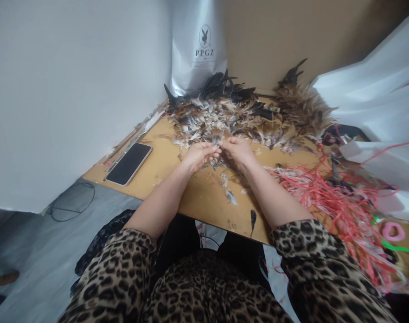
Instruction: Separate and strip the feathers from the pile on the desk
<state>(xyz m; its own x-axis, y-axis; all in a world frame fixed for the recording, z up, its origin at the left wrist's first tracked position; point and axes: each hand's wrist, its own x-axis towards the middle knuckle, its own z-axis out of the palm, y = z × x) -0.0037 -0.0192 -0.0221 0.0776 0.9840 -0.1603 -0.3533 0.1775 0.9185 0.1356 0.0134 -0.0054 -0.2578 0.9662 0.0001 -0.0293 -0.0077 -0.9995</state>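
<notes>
My left hand (pixel 203 155) and my right hand (pixel 236 151) meet over the table, fingertips pinched close together. Between them is a small greyish feather (pixel 217 138), its lower end hidden by my fingers. Just beyond lies a wide pile of feathers (pixel 207 116), pale and brown in front with black ones at the back. Several loose feather bits lie under and in front of my hands, among them a grey-white feather (pixel 230 197) and a dark feather (pixel 253 220) near the table's front edge.
A phone (pixel 129 164) lies at the left on the yellow-brown table (pixel 204 197). Tangled pink-red strands (pixel 328 193) cover the right side, beside a pink ring (pixel 393 231). A white printed bag (pixel 199 49) stands behind the pile. A brown feather bundle (pixel 303 107) sits back right.
</notes>
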